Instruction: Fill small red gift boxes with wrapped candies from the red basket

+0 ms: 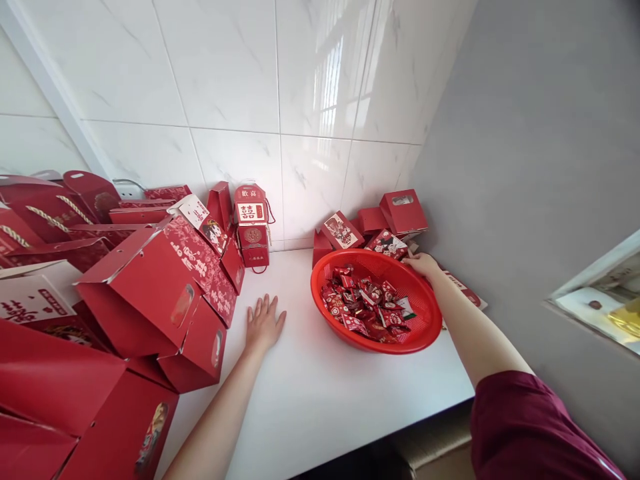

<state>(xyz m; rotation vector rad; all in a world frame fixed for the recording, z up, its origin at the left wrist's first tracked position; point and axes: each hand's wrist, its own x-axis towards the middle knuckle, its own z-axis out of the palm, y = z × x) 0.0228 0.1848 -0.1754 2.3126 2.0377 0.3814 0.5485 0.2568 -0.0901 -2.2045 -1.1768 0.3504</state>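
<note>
My left hand (263, 324) lies flat on the white tabletop (300, 407), fingers spread, holding nothing. It is just right of the red gift boxes and apart from the basket. My right hand (423, 265) grips the far right rim of a red plastic basket (327, 323), its fingers partly hidden beyond the rim. Inside the basket lies a heap of red-wrapped candies (367, 300), with a white and green piece (406, 308) at their right side. Small red boxes (387, 245) lie just behind the basket, close to my right fingertips.
Many red gift boxes (137, 287) crowd the left side, some with rope handles. A tall decorated box (253, 227) stands against the tiled wall (235, 160). At the right is a grey wall (510, 167). Cardboard (437, 443) shows below the table's front edge.
</note>
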